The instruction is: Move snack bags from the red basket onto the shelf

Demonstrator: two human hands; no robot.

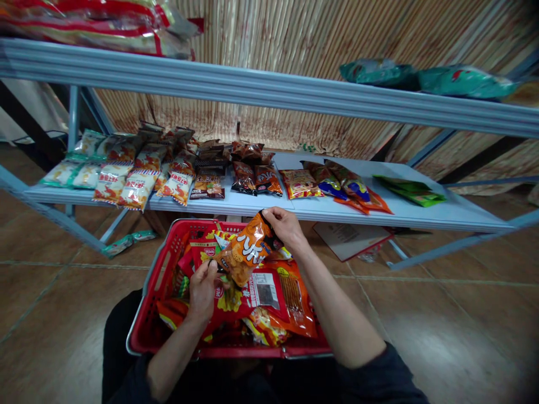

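Grip state: the left hand [202,294] and the right hand [286,227] are both clamped on one orange bag [250,249]. The left grip pinches the lower black end between thumb and fingers; the right grip pinches the upper black end. The orange bag spans the space between the two grips, tilted, with its right end higher and its printed face toward the wearer.

Directly below both grips is the red basket [236,352], filled with packs. Contact between the orange bag and these packs cannot be determined. Below and to the right of the left grip lies the red pack [229,314]; farther right, below the right grip, lies the stick pack [297,297]. Nearer the wearer is the yellow bag [265,325].

Beyond both grips stands the lower shelf [458,210]. Beyond and left of the left grip, it carries the white bags [138,179]. Beyond the right grip are the dark bags [268,180]. To the right of these, in order, are the blue bags [349,180] and the green bag [415,191]. High above the grips, the upper shelf [269,92] carries red sacks [92,28] at left and teal bags [463,81] at right.
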